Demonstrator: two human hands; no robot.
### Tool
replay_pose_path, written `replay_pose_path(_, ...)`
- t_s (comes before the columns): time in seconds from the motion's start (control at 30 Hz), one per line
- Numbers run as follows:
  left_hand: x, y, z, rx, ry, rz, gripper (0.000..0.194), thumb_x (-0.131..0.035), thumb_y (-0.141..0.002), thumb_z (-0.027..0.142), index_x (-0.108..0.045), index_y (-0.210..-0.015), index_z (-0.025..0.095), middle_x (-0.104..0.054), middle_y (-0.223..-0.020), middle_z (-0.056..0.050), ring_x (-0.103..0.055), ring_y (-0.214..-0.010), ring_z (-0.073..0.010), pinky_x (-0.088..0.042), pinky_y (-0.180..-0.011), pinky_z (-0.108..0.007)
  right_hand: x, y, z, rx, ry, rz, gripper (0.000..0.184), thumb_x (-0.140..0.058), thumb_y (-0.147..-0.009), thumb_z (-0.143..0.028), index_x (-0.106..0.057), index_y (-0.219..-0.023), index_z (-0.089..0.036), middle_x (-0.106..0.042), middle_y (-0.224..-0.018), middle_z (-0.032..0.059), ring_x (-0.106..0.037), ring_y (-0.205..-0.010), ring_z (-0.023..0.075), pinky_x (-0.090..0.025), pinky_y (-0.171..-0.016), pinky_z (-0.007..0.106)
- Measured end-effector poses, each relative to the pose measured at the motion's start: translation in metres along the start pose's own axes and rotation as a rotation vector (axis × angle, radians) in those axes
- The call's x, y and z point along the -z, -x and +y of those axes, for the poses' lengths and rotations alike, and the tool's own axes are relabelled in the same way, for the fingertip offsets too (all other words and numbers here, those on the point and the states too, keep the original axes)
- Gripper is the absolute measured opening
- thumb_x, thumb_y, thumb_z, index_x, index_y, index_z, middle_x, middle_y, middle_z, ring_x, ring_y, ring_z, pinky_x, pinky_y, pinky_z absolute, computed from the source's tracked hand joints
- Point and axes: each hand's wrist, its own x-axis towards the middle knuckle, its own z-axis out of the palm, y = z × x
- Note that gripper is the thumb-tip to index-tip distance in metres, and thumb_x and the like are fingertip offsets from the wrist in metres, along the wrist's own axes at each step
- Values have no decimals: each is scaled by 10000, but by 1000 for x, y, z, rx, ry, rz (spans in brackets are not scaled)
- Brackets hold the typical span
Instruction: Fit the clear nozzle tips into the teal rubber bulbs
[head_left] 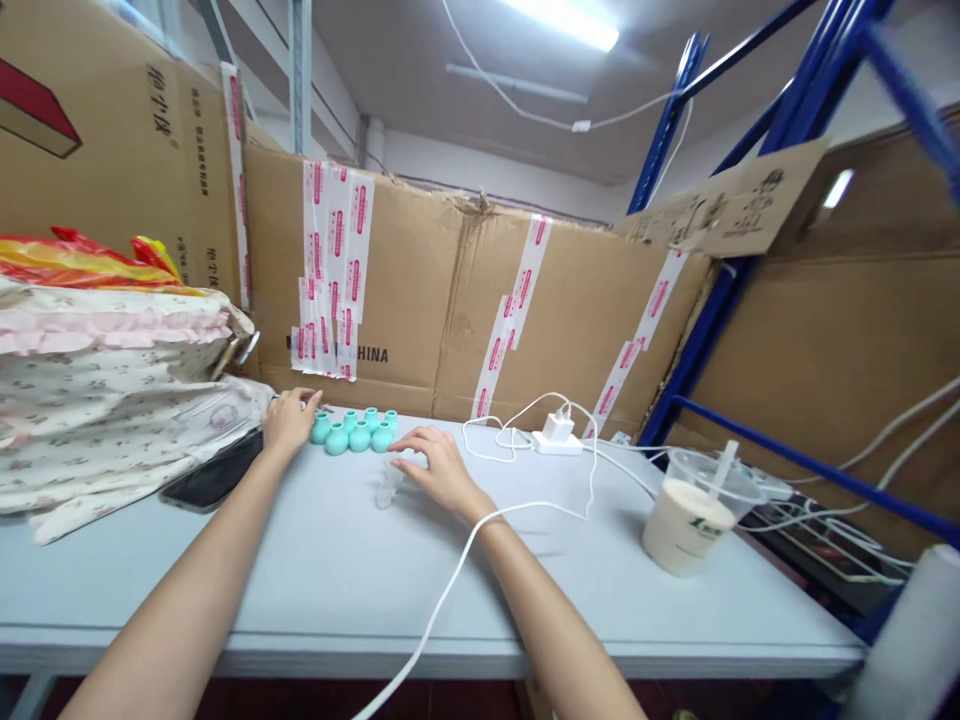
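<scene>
Several teal round-bodied pots (360, 436) with short open necks stand close together on the table. My left hand (286, 422) is at the left end of this group, its fingers bent and slightly apart beside the leftmost pot. Nothing shows in its grasp. Just right of the pots, my right hand (439, 468) hovers low over the tabletop, thumb and fingers apart. Below its fingertips are small clear pieces (385, 492), blurred and hard to make out. Whether the fingertips touch them I cannot tell.
A phone (214, 470) lies left of my left forearm, by a floral cloth (112, 400). A white cable (457, 590) crosses my right forearm from a power strip (556, 442). A drink cup (686, 525) stands at right. Cardboard (405, 290) walls the table's back.
</scene>
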Motion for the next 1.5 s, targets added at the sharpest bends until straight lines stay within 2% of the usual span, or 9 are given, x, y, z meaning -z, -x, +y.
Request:
replay_pose_path(0.1,4,1,5,1,20,160,372,-355,-843,408,-600,-1002,177,-602,-1044,-137,-521,-1001,-297,-391,-831,-415,3,-2,6,-36,31,61,223,-534,-832,-397,-643,-968,-259,-576,-1015,20,-463,-972,159,-291,-856,300)
replay_pose_path(0.3,11,8,20,-141,-12,261,338,-338,-858,364,-593,-963,167,-601,-996,-131,-502,-966,-298,-367,-804,-413,-5,2,3,104,111,-73,371,-693,-619,-533,-671,-904,-295,-452,-1185,23,-367,-1097,211,-267,-925,359)
replay_pose_path(0.67,18,29,41,-527,-62,415,286,-352,-864,278,-588,-975,163,-588,-1007,-123,-472,-974,-269,-279,-868,-412,-2,5,1,61,86,33,252,-486,-837,-470,-659,-957,-332,-477,-1219,0,-355,-1125,194,-276,-910,378)
replay_pose_path(0.87,30,38,50,-481,7,624,249,-388,-852,252,-607,-948,181,-558,-1089,-102,-431,-1044,-272,-265,-916,-401,6,5,8,-26,-16,20,255,-563,-772,-499,-684,-905,-318,-472,-1238,5,-350,-1150,213,-260,-938,388)
replay_pose_path(1.03,27,39,52,-516,-19,555,247,-399,-838,248,-612,-949,190,-554,-1114,-108,-425,-1055,-278,-264,-919,-415,2,4,6,90,10,17,240,-663,-694,-471,-678,-896,-341,-454,-1254,-18,-348,-1162,205,-260,-940,370)
replay_pose_path(1.17,23,40,53,-548,-54,494,242,-407,-830,251,-614,-950,210,-563,-1113,-98,-438,-1052,-277,-262,-916,-417,14,3,16,-46,109,52,214,-642,-723,-450,-682,-820,-263,-597,-962,12,-490,-951,177,-324,-819,322)
replay_pose_path(1.27,21,42,55,-569,-70,454,245,-400,-833,257,-612,-946,205,-566,-1107,-98,-442,-1050,-276,-254,-923,-416,32,4,31,-183,14,-146,284,-708,-643,-434,-672,-832,-224,-616,-752,-24,-533,-688,115,-343,-631,226)
replay_pose_path(1.37,21,43,57,-599,-69,400,250,-390,-836,254,-608,-948,201,-571,-1089,-103,-444,-1055,-275,-253,-920,-417,41,7,41,-212,-7,-320,260,-750,-589,-337,-686,-822,-242,-646,-756,-45,-544,-651,101,-328,-566,201)
replay_pose_path(1.5,21,43,63,-663,-89,365,249,-386,-840,246,-607,-946,201,-578,-1078,-101,-455,-1046,-269,-262,-910,-413,34,10,43,-232,71,-387,178,-740,-579,-209,-702,-751,-235,-670,-739,-34,-566,-659,114,-333,-547,203)
